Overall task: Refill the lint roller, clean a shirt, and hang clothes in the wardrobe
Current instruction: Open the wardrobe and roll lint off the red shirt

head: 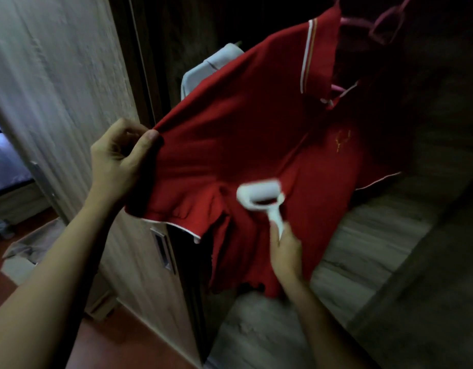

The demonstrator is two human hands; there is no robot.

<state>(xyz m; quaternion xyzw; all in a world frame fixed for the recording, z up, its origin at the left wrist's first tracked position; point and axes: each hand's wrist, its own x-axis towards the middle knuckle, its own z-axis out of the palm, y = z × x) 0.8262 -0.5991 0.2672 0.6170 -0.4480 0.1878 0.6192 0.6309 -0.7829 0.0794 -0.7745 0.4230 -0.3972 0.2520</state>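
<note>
Left hand point(121, 155) pinches the sleeve edge of the red polo shirt point(246, 145), thumb clamped over the cloth against curled fingers, pulling it out taut from the pink hanger point(381, 30) on which it hangs inside the open wardrobe point(363, 249). Soft and limp, the knit would likely bunch and slide under any stroke unless held stretched by a hem or seam, as here. Right hand point(286, 249) is wrapped round the slim white handle of the lint roller point(259, 195), a light, rigid tool whose head lies against the shirt front.
</note>
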